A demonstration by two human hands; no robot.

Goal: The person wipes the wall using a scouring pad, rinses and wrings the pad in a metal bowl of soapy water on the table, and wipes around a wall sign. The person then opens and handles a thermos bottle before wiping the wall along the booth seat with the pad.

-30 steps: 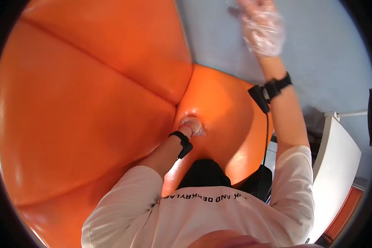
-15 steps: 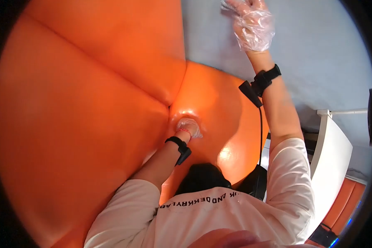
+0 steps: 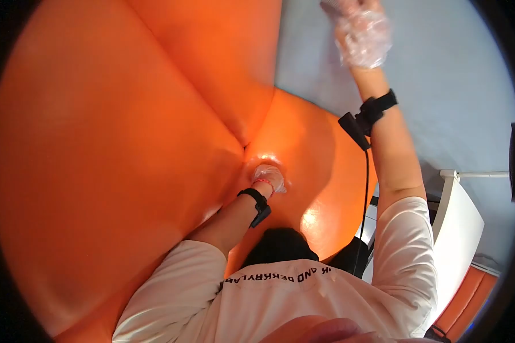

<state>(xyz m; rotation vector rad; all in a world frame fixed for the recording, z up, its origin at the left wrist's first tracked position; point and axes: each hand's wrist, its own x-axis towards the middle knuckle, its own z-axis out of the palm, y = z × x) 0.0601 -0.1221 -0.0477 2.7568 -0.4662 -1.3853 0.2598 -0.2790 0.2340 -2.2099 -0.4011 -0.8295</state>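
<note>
My left hand [image 3: 269,177], in a clear plastic glove, presses down on the orange padded seat [image 3: 309,148] and dents it. Its fingers are hidden from view. Up against the grey-blue wall [image 3: 452,86], my right hand [image 3: 363,34] wears a similar glove. A silvery mesh-like scouring pad [image 3: 333,7] is in its fingers, blurred and partly cut off by the top edge. Both wrists carry black straps with small devices.
Tall orange padded backrests [image 3: 114,148] fill the left side and meet the seat at a seam. To the right stands a white panel [image 3: 458,223], with another orange-brown seat [image 3: 472,300] beyond it. A black cable [image 3: 367,200] hangs from the right wrist device.
The view has shifted a little, so the seat and wall appear farther right. My right hand is slightly farther right in view, blurred by motion. My left hand stays pressed on the seat.
</note>
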